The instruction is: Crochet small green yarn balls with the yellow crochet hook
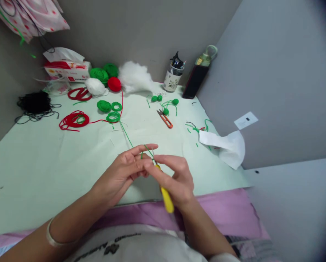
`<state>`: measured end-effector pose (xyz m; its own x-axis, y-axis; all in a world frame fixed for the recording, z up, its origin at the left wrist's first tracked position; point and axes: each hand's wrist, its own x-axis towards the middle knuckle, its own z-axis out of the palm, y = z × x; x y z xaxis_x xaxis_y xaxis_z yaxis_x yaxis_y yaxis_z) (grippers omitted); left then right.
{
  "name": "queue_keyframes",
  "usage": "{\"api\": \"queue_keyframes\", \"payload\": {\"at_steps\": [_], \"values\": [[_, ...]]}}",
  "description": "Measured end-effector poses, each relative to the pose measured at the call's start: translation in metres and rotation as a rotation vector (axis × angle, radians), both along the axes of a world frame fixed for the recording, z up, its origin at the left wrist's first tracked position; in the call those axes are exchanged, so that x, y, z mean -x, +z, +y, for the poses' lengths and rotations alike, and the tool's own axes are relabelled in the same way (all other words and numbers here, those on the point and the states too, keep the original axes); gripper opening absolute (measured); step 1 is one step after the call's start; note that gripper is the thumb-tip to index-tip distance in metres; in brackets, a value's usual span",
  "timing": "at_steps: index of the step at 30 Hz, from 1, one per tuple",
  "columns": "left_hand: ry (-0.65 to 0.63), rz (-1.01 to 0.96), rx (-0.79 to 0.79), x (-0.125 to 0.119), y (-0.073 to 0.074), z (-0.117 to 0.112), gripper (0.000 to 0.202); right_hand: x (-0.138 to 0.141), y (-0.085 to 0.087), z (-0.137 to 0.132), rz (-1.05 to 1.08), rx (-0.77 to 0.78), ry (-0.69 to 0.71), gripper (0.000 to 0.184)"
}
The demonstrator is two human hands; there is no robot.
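Note:
My right hand (176,178) is closed around a crochet hook (166,198) with a yellow handle, its metal tip up by my left fingers. Green yarn (128,136) runs from a loose green coil (113,116) on the table to my left hand (124,169) and loops over the raised index finger. My left thumb and other fingers pinch the yarn close to the hook tip. Whatever small piece of work sits between the fingertips is mostly hidden. Both hands are held together above the table's front edge.
Orange thread snips (165,119) lie beside small green crocheted balls (175,102). Behind are red scissors (80,94), yarn balls (114,84), white stuffing (135,77), a tissue box (67,70), a pen cup (172,78) and a dark bottle (196,78). White paper (228,145) lies right, black yarn (35,103) left.

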<state>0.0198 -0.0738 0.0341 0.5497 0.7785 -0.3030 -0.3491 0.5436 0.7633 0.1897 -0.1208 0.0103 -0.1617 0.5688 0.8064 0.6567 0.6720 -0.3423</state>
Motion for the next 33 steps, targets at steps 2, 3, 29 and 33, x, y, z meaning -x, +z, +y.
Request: {"api": "queue_keyframes", "payload": {"at_steps": [2,3,29,33], "values": [[-0.001,0.009,0.028,0.002,0.001,0.001,0.041,-0.001,0.001,0.003,0.216,0.090,0.037,0.032],[0.009,0.022,0.019,0.002,0.001,0.001,0.041,-0.001,0.002,0.004,0.355,0.154,0.067,0.025],[0.017,0.066,-0.134,-0.002,-0.005,-0.001,0.034,0.005,-0.001,0.012,0.833,0.461,0.283,0.013],[-0.008,0.056,-0.084,0.001,-0.003,0.001,0.027,0.001,-0.001,0.012,0.941,0.530,0.326,0.015]]}}
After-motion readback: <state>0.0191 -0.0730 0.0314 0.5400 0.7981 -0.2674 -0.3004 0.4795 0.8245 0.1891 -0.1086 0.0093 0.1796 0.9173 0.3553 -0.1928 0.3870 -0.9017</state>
